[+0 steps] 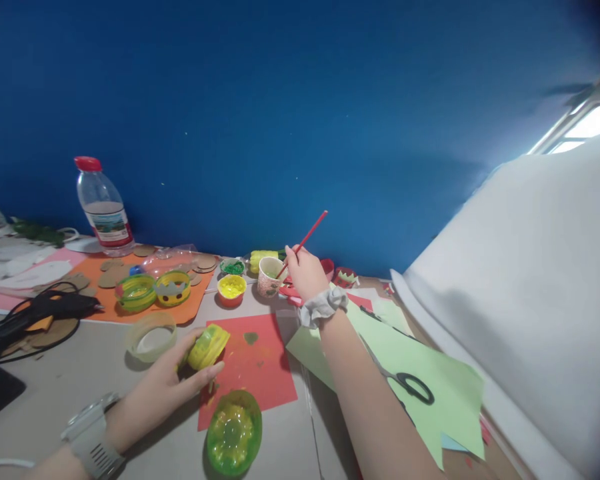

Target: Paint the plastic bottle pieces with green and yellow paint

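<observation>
Brush (pixel 313 231) pinched in fingers of right hand (pixel 306 273), long axis slanting down-left into paper cup (pixel 268 285), right hand nearer. Left hand (pixel 167 377) grasps yellow-painted piece (pixel 209 348), left of cup, closer to the body.

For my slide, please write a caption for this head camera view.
Left hand holds a yellow-painted piece; right hand dips a red brush into a paper cup.

Both hands (pixel 183 367) (pixel 305 270) forward, fingers curled, wrists banded.
</observation>
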`<state>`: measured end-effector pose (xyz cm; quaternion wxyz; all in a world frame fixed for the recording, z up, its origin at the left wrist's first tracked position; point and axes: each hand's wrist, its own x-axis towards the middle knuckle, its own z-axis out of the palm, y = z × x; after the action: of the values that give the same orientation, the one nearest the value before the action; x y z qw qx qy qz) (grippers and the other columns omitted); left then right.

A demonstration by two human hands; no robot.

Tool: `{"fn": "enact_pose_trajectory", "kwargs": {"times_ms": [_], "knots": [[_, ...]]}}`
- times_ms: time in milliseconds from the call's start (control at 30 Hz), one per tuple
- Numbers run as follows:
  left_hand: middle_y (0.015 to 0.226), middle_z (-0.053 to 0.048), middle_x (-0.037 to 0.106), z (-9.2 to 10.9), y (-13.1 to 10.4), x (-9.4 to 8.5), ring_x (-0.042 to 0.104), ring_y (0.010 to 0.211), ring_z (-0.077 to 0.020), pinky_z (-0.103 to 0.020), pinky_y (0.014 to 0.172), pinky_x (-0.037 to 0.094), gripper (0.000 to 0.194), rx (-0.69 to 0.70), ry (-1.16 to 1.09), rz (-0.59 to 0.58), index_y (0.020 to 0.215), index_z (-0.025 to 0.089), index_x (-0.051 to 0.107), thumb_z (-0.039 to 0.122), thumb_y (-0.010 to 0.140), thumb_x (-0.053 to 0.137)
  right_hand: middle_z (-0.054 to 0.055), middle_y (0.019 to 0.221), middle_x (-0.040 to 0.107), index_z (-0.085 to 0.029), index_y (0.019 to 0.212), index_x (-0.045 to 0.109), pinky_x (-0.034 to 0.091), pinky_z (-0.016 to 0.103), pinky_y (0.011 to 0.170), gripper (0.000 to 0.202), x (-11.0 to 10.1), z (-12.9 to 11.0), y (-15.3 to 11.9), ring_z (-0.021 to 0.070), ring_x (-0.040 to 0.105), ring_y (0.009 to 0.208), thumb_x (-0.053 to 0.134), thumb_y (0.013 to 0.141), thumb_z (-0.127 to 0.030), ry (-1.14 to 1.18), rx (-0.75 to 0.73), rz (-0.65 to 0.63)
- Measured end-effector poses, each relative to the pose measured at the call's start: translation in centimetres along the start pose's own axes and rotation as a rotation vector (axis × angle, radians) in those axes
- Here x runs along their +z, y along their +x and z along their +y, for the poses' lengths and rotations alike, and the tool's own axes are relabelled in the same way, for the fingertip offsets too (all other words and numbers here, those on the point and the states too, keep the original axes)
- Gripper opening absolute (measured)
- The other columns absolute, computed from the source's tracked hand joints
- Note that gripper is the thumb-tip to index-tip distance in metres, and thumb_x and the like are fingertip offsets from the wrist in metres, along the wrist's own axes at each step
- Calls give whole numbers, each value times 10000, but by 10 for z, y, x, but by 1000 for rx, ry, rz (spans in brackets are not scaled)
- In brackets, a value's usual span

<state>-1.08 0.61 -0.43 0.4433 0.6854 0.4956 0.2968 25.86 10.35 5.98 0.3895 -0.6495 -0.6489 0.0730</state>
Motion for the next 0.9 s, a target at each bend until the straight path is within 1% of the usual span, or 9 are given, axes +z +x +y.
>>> {"fn": "enact_pose_trajectory", "kwargs": {"times_ms": [100, 167, 233, 333, 433, 600, 767, 900], "knots": [[1244, -79, 642, 0, 0, 0, 590, 1144, -303, -438, 1035, 443, 578, -28, 22, -34, 1302, 253, 495, 533, 812, 619, 54, 931, 579, -107, 946, 602, 485, 350, 920, 307, -9, -4, -2, 153, 572, 916, 473, 1040, -370, 21, -14, 83], [1254, -85, 631, 0, 0, 0, 579, 1155, -308, -447, 1043, 432, 605, -46, 23, -44, 1320, 248, 471, 548, 813, 609, 43, 883, 577, -114, 928, 596, 482, 338, 908, 324, -14, -5, -3, 141, 573, 865, 444, 1050, -373, 38, -24, 120], [1235, -91, 638, -1, 0, 0, 582, 1143, -309, -453, 1040, 433, 635, -65, 15, -61, 1339, 239, 447, 561, 814, 601, 30, 830, 570, -116, 906, 591, 486, 324, 883, 332, -16, -4, -3, 130, 571, 804, 436, 1053, -370, 51, -36, 136], [1232, -97, 641, -1, 0, 0, 578, 1146, -312, -454, 1039, 431, 654, -73, 0, -70, 1349, 224, 440, 562, 812, 601, 22, 806, 566, -110, 900, 589, 490, 319, 865, 326, -15, -1, -2, 128, 571, 781, 441, 1053, -358, 58, -56, 149], [1266, -99, 626, 0, -1, 0, 558, 1179, -318, -449, 1048, 422, 653, -65, -21, -66, 1349, 220, 447, 551, 810, 609, 24, 819, 568, -106, 918, 588, 492, 318, 862, 306, -14, 0, -1, 128, 572, 785, 446, 1052, -342, 48, -70, 157], [1225, -100, 640, 0, 0, 0, 573, 1149, -315, -451, 1041, 423, 665, -71, -28, -85, 1351, 216, 429, 566, 812, 600, 30, 841, 561, -101, 946, 586, 507, 301, 826, 281, -16, -6, -1, 125, 568, 787, 475, 1041, -342, -13, -88, 157], [1275, -83, 608, 0, 2, 0, 548, 1181, -295, -417, 1047, 416, 616, -59, -23, -107, 1327, 238, 433, 562, 826, 588, 28, 846, 549, -90, 960, 579, 513, 290, 791, 260, -20, -14, -5, 124, 560, 778, 506, 1028, -330, -108, -116, 121], [1236, -87, 626, 0, 2, 1, 569, 1151, -298, -411, 1015, 441, 629, -63, -23, -117, 1332, 222, 408, 572, 835, 570, 29, 860, 548, -90, 975, 577, 514, 290, 794, 212, -24, -24, -8, 124, 559, 785, 519, 1020, -289, -171, -105, 83]]}}
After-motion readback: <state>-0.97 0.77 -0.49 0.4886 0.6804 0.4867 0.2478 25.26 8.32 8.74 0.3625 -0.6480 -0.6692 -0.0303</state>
